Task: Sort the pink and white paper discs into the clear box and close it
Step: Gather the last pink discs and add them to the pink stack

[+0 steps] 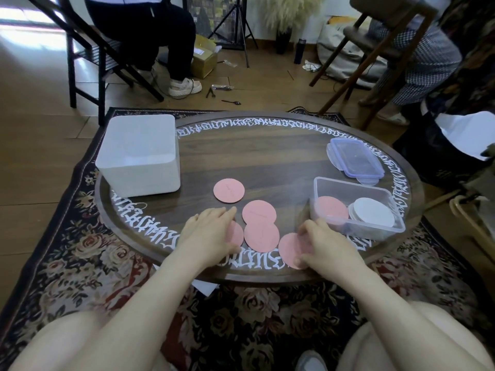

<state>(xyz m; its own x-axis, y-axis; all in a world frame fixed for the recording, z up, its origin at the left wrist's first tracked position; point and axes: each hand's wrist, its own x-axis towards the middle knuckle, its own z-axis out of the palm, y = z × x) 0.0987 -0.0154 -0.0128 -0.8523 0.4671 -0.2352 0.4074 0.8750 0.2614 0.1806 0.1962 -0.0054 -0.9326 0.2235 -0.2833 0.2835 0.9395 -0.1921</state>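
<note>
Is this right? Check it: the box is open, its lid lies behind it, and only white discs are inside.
Not quite. The head view shows the box open with its lid behind it, but it holds pink discs beside the white discs, not white alone.

Your left hand [211, 234] hides most of one pink paper disc [237, 234] at the round wooden table's [267, 156] near edge.
</note>
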